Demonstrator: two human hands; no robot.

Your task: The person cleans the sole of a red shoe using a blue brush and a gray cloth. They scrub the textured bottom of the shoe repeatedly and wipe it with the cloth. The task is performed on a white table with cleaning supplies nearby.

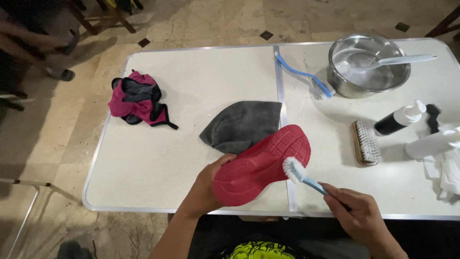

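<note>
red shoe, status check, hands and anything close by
Left hand holds red shoe sole up. Right hand holds small brush, bristles on the sole. Grey cloth just behind the shoe.

1. A white folding table (191, 86) stands on a tan tiled floor (215, 19).
2. A crumpled pink and black cloth (137, 103) lies near the table's left edge.
3. A grey cloth (242, 124) lies near the middle.
4. A steel bowl (369, 64) at the far right holds a white-handled utensil (397, 61).
5. A blue-handled brush (306, 76) lies just beside the bowl.
6. A wooden scrubbing brush (365, 142) lies on its side near a black pump bottle (400, 120).
7. White cloths (443, 153) sit at the right edge.
</note>
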